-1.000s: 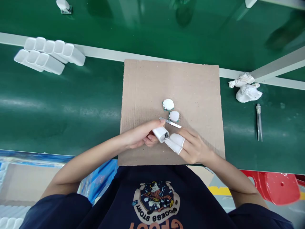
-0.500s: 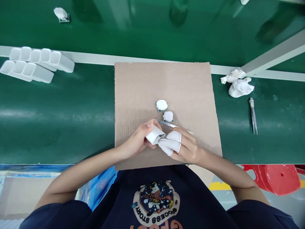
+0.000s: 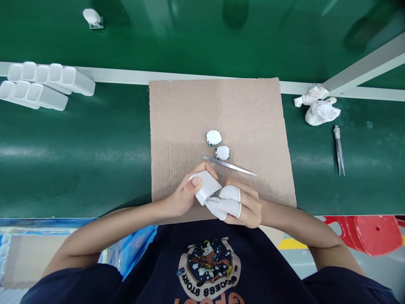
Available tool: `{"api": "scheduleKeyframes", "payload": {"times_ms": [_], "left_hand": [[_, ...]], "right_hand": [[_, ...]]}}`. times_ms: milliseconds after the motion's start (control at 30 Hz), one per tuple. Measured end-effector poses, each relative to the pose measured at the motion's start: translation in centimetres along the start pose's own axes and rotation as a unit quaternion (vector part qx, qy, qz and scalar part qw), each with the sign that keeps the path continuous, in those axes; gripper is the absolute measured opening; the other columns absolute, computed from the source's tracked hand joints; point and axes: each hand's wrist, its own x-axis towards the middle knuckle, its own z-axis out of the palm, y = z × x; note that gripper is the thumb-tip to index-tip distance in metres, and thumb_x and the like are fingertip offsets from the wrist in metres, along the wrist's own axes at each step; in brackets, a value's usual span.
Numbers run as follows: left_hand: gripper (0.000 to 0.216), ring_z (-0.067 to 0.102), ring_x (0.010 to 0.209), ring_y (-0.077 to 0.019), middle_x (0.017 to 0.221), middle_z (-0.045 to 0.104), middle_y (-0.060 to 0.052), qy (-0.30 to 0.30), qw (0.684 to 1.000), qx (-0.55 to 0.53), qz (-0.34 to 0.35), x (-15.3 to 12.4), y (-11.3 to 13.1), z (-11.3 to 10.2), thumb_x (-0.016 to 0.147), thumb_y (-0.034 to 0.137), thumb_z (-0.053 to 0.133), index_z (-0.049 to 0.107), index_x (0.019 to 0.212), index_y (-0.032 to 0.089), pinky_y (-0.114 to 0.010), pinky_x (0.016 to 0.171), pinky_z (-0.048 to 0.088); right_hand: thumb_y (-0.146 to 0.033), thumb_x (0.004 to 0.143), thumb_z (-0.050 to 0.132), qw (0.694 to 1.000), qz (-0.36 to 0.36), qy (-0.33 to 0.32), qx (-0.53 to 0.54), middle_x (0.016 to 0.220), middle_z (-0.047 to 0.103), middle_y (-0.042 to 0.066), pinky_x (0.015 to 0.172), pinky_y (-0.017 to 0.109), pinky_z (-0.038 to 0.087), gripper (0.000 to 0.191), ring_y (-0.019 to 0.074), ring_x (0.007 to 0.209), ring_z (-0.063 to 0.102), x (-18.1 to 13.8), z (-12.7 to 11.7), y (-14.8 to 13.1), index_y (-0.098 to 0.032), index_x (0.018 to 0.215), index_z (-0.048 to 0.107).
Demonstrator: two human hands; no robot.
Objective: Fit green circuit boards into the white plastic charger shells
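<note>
One white housing (image 3: 208, 184) sits gripped in the left hand (image 3: 186, 196) above a cardboard sheet (image 3: 247, 109); the right hand (image 3: 248, 205) holds white-covered fingers (image 3: 230, 194) at its open end, whether pinching anything I cannot tell; tweezers (image 3: 229, 165) and two white-topped circuit boards (image 3: 214, 137) lie just beyond

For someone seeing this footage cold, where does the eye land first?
Probably on the white casing just below the picture's middle, held in the left hand, with the white finger covers of the right hand at its open end. The bright red stool at the lower right likely comes next, then the cluster of white shells at the far left, standing out against the green bench.
</note>
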Motion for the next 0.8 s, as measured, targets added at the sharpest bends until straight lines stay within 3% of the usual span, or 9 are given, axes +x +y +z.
{"api": "scheduleKeyframes", "payload": {"times_ms": [100, 233, 333, 467, 567, 667, 733, 800], "left_hand": [[0.057, 0.041, 0.06, -0.0128, 0.074, 0.049, 0.001, 0.014, 1.0, -0.013, -0.015, -0.1, 0.0, 0.2, 0.082, 0.075, 0.049, 0.054, 0.089, 0.019, -0.025, 0.057, 0.033], [0.061, 0.039, 0.055, -0.0126, 0.065, 0.048, 0.002, 0.021, 0.997, -0.061, -0.035, 0.0, 0.7, 0.5, 0.074, 0.079, 0.054, 0.053, 0.084, 0.02, -0.025, 0.053, 0.031], [0.06, 0.038, 0.05, -0.0118, 0.058, 0.044, 0.004, 0.056, 0.994, -0.096, -0.014, 0.5, 1.8, 0.4, 0.07, 0.079, 0.057, 0.052, 0.078, 0.02, -0.025, 0.05, 0.03], [0.053, 0.034, 0.045, -0.0094, 0.055, 0.04, 0.006, 0.055, 0.988, -0.142, 0.033, 0.9, 3.4, 0.0, 0.073, 0.073, 0.058, 0.053, 0.076, 0.02, -0.026, 0.051, 0.033], [0.051, 0.031, 0.044, -0.0087, 0.053, 0.038, 0.007, 0.063, 0.983, -0.169, 0.04, 1.2, 4.3, -0.5, 0.075, 0.07, 0.057, 0.052, 0.075, 0.019, -0.025, 0.051, 0.031], [0.045, 0.024, 0.044, -0.0075, 0.053, 0.032, 0.008, 0.065, 0.971, -0.231, 0.018, 1.6, 4.8, -1.1, 0.08, 0.063, 0.056, 0.049, 0.074, 0.019, -0.023, 0.051, 0.029], [0.043, 0.02, 0.045, -0.0071, 0.054, 0.027, 0.009, 0.048, 0.96, -0.275, 0.004, 2.0, 5.0, -1.5, 0.084, 0.058, 0.053, 0.043, 0.07, 0.019, -0.022, 0.05, 0.028], [0.045, 0.018, 0.046, -0.0071, 0.054, 0.026, 0.008, 0.022, 0.957, -0.289, 0.005, 2.3, 5.0, -1.9, 0.088, 0.056, 0.048, 0.036, 0.065, 0.019, -0.021, 0.05, 0.028]], "right_hand": [[-0.009, 0.085, 0.058, 1.0, 0.005, -0.003, 0.015, 0.072, 0.053, 0.004, 0.047, 0.028, 0.046, 0.009, 0.0153, 0.063, 0.05, 0.0, -0.2, -0.2, -0.015, 0.083, 0.066], [-0.014, 0.091, 0.054, 0.997, 0.012, -0.074, 0.024, 0.083, 0.059, 0.004, 0.052, 0.029, 0.051, 0.012, 0.0143, 0.066, 0.053, 0.8, -2.4, 0.2, -0.019, 0.093, 0.065], [-0.017, 0.089, 0.063, 0.992, 0.055, -0.102, -0.047, 0.091, 0.06, 0.004, 0.063, 0.03, 0.055, 0.016, 0.0146, 0.074, 0.059, 2.0, -3.9, 1.4, -0.021, 0.104, 0.061], [-0.019, 0.088, 0.067, 0.975, 0.098, -0.126, -0.153, 0.096, 0.061, 0.006, 0.071, 0.033, 0.055, 0.025, 0.0186, 0.084, 0.062, 2.6, -4.5, 3.8, -0.021, 0.112, 0.059], [-0.023, 0.09, 0.063, 0.923, 0.155, -0.168, -0.309, 0.092, 0.063, 0.007, 0.074, 0.034, 0.052, 0.012, 0.0216, 0.087, 0.06, 2.2, -6.8, 6.6, -0.018, 0.101, 0.063], [-0.027, 0.09, 0.059, 0.823, 0.255, -0.136, -0.489, 0.077, 0.058, 0.009, 0.065, 0.032, 0.046, 0.02, 0.024, 0.082, 0.056, 1.5, -12.3, 9.9, -0.015, 0.075, 0.061], [-0.024, 0.092, 0.054, 0.795, 0.272, -0.105, -0.532, 0.068, 0.053, 0.008, 0.06, 0.03, 0.042, 0.028, 0.0212, 0.074, 0.054, 1.2, -16.2, 11.8, -0.015, 0.066, 0.056], [-0.025, 0.092, 0.058, 0.772, 0.297, -0.117, -0.549, 0.067, 0.052, 0.003, 0.058, 0.027, 0.042, 0.029, 0.0149, 0.067, 0.052, 1.0, -18.7, 13.3, -0.015, 0.066, 0.054]]}}
